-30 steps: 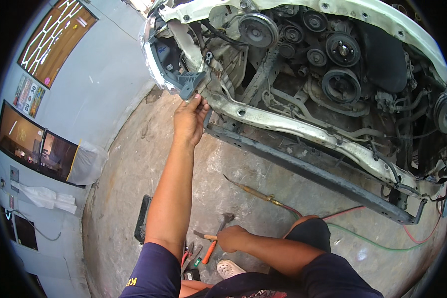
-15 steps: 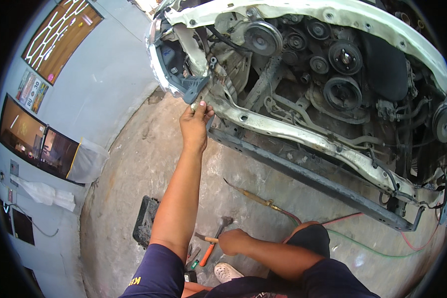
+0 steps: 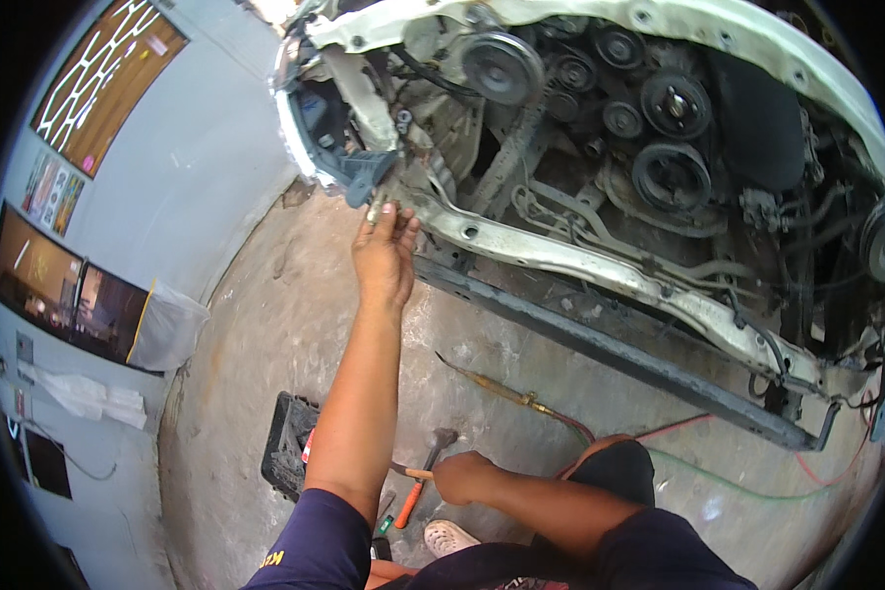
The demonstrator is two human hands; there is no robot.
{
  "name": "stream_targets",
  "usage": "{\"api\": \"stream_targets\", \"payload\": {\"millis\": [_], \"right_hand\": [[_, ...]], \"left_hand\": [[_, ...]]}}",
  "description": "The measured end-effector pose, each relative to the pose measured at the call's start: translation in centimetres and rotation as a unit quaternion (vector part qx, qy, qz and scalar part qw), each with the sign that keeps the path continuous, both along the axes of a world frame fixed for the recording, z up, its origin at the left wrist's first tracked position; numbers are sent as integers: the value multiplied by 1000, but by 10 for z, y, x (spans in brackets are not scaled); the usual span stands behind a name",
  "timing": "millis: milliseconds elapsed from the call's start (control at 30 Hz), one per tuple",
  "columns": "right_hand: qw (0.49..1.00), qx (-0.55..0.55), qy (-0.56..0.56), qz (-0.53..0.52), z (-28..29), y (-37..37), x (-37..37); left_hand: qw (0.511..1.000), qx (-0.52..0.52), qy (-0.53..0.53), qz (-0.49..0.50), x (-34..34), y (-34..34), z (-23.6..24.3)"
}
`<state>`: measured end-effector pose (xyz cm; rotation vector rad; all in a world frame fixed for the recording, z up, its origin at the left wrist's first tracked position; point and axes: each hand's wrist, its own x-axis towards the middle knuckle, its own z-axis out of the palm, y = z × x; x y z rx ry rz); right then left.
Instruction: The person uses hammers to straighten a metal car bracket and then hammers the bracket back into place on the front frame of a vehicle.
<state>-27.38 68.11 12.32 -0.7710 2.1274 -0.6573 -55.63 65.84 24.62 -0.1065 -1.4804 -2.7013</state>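
My left hand (image 3: 383, 261) reaches up to the front corner of a stripped car. Its fingers pinch a small, dull metal piece (image 3: 375, 208) just below the dark plastic bracket (image 3: 364, 177) of the headlight (image 3: 315, 147); I cannot make out its kind. Beside those fingers runs the white metal crossmember (image 3: 551, 254), scuffed and bare in places. Lower down, my right hand (image 3: 464, 477) is wrapped round a wooden handle (image 3: 419, 473), whose far end goes behind my left forearm. Under that handle a hammer (image 3: 425, 477) with an orange grip lies on the floor.
A long dark bar (image 3: 600, 344) runs under the crossmember. A brass torch (image 3: 501, 387) with red and green hoses lies on the concrete. To the left are a black tray (image 3: 283, 447) and a blue-grey wall (image 3: 206, 138). Engine pulleys (image 3: 676, 103) sit exposed behind.
The view has shifted slightly, so the car appears a little further left. My left fingers have turned and straightened around the small metal piece. My right hand keeps its place on the handle.
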Motion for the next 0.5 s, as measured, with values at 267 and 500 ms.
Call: {"api": "stream_targets", "payload": {"millis": [267, 500], "right_hand": [[1000, -13, -20, -3, 11, 6, -7], [1000, -22, -17, -1, -1, 2, -12]], "left_hand": [[1000, 23, -12, 8, 4, -15, -8], [999, -27, -9, -32, 4, -28, 6]]}}
